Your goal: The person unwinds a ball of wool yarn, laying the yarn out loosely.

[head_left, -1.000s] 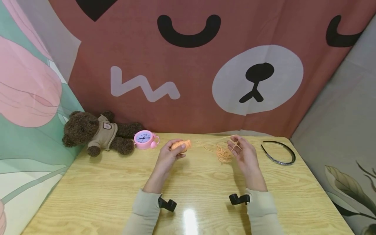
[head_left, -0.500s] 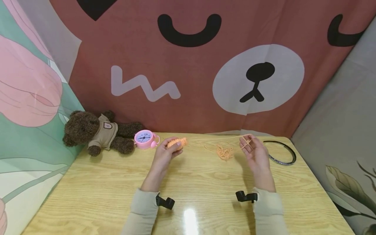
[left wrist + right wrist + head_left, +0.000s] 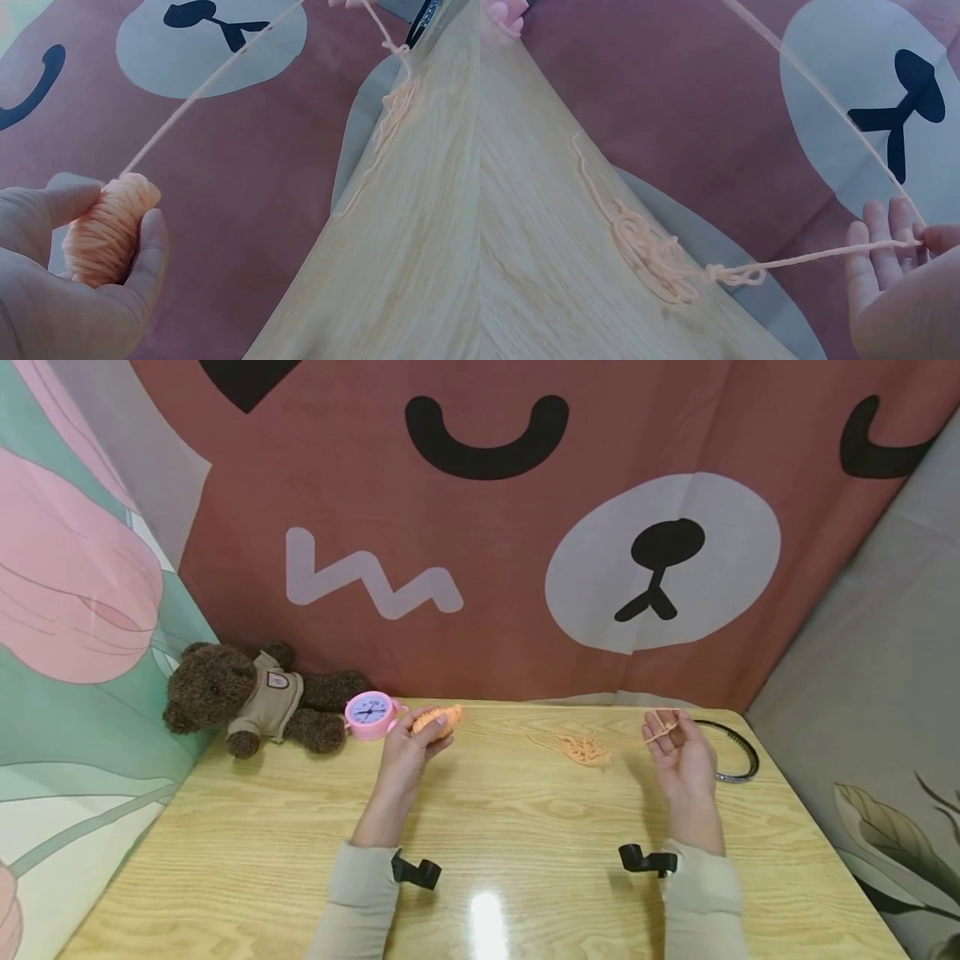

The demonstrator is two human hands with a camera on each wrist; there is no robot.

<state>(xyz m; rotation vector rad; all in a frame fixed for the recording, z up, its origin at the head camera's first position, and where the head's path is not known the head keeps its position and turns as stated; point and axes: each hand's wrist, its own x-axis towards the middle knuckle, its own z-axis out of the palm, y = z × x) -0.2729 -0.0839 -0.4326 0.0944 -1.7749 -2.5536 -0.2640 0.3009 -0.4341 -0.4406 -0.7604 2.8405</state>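
Note:
My left hand (image 3: 401,760) grips a wound bundle of peach-orange yarn (image 3: 105,236) between thumb and fingers, above the back of the table. From the bundle's top a strand (image 3: 834,102) runs taut across to my right hand (image 3: 686,764). There the thumb and a finger pinch the strand, the other fingers extended, palm up. A second length of yarn goes from this pinch down toward a loose tangle of the same yarn (image 3: 585,748) on the table, with a small knotted clump (image 3: 731,274) along it.
A pink alarm clock (image 3: 370,715) stands just left of my left hand, by a brown teddy bear (image 3: 273,697) lying on its back. Behind my right hand is a dark headband (image 3: 742,752). A bear-print curtain (image 3: 495,643) hangs behind the wooden table (image 3: 540,860).
My hands have moved apart, the right hand well to the right and the left hand slightly left with the bundle. The strand between them has pulled straight. The tangle has shifted slightly right.

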